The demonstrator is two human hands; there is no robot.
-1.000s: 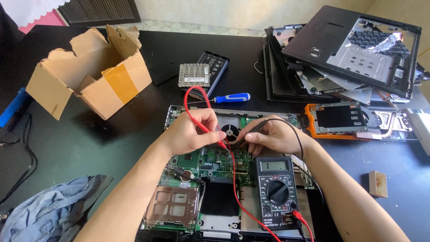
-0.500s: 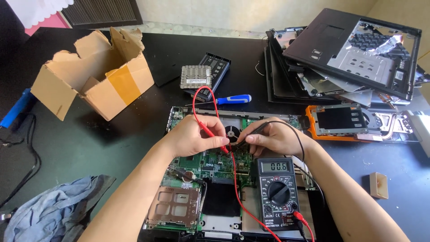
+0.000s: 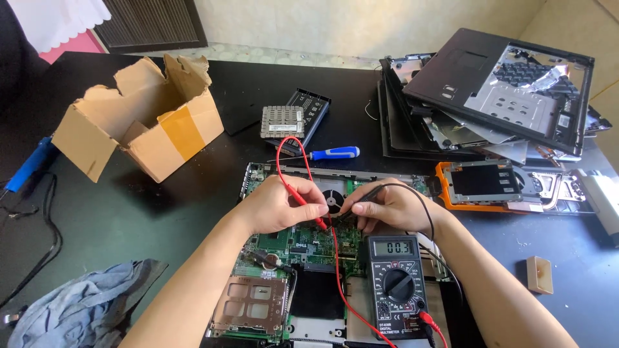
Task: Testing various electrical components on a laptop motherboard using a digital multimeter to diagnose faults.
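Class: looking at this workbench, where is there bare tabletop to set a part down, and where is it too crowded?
Bare: the black table between cardboard box, motherboard and blue rag; also around the small wooden block. Crowded: the laptop shell stack and orange-framed drive caddy.

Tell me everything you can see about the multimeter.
The multimeter is a black, plastic-looking handheld meter lying flat, face up, on the opened laptop, just below the right hand. It has a grey display at the top that is on and showing digits, and a large round dial in the middle. A red wire and a black wire plug in at its lower right and run up to the probes that the left hand and right hand hold.
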